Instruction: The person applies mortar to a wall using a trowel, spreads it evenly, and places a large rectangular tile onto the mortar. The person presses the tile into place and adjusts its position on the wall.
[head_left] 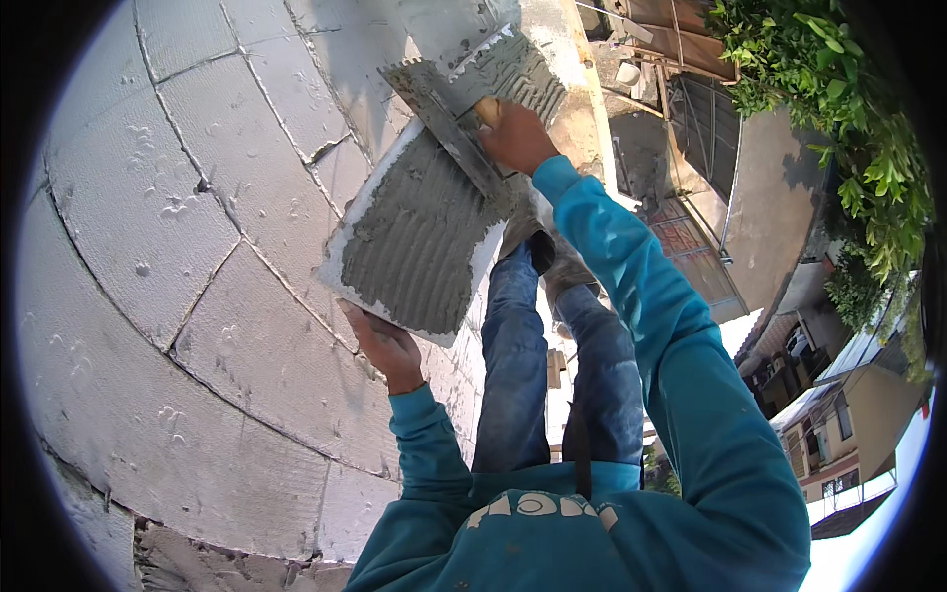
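My left hand (383, 347) grips the lower edge of a white board (340, 247), spread with grey ridged mortar (409, 266). My right hand (518, 138) is closed round the wooden handle of a flat steel trowel (437, 125), whose long mortar-smeared blade lies diagonally across the board's upper part. More combed mortar shows on the far portion beyond the blade. The fingertips of my left hand are partly hidden under the board.
Large pale blocks (148, 296) with narrow joints fill the left side. My jeans-clad legs (513, 375) are below the board. A light ledge (582, 89) runs at upper right, with metal framing, leafy branches (858, 138) and houses (829, 444) beyond.
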Demonstrator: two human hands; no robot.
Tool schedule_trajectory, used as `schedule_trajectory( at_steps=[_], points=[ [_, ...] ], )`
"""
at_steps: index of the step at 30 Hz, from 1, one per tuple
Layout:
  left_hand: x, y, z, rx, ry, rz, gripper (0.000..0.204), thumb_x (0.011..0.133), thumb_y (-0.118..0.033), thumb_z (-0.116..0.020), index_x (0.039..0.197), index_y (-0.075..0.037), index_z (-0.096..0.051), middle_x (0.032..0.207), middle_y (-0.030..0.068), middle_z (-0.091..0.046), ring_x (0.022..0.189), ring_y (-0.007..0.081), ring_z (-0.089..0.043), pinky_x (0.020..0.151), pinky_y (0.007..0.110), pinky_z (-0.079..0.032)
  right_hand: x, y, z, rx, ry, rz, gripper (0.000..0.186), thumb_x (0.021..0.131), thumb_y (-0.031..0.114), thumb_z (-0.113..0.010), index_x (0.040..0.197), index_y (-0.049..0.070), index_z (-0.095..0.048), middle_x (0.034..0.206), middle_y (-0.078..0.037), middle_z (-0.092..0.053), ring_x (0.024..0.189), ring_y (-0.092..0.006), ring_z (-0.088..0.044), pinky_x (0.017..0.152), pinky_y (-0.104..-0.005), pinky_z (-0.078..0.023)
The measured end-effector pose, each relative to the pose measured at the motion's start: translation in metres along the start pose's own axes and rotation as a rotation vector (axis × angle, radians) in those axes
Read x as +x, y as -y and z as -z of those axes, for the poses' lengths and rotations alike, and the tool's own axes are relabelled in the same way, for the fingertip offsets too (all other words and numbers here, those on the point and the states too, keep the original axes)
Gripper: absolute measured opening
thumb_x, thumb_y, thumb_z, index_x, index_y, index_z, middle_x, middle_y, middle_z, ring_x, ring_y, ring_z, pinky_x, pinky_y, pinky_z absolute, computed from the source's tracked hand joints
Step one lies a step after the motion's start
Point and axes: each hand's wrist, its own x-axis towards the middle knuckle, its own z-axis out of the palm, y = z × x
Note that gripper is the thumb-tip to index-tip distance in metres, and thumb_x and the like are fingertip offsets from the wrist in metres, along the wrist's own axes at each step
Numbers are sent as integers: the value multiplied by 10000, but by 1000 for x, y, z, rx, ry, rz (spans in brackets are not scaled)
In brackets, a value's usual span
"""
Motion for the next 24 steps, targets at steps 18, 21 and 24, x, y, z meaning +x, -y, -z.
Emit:
schedule_trajectory(
  at_steps=[18, 21, 24],
  points=[
    [2, 6, 9, -92, 26, 16, 606, 1018, -390, -341, 1485, -27, -210, 1526, 80, -254, 1392, 166, -259, 1149, 308, -195, -18, -60, 33, 480, 485, -233, 303, 826, 300, -707, 982, 65, -598, 584, -7, -511, 454, -109, -468, 409, -294, -366],
    [-1, -1, -1, -26, 45, -8, 595, 1023, -381, -333, 1483, -24, -214, 1518, 77, -270, 1385, 162, -270, 1148, 301, -199, -70, -29, 46, 441, 564, -286, 285, 820, 273, -734, 938, 52, -600, 665, -35, -559, 583, -126, -530, 519, -299, -431],
    [-8, -14, -23, 34, 129, -28, 588, 1026, -334, -333, 1490, -17, -157, 1538, 118, -204, 1396, 199, -262, 1159, 320, -168, -105, -27, 46, 470, 465, -108, 260, 826, 242, -726, 916, 33, -601, 712, -48, -587, 646, -136, -538, 582, -308, -451]
  ],
)
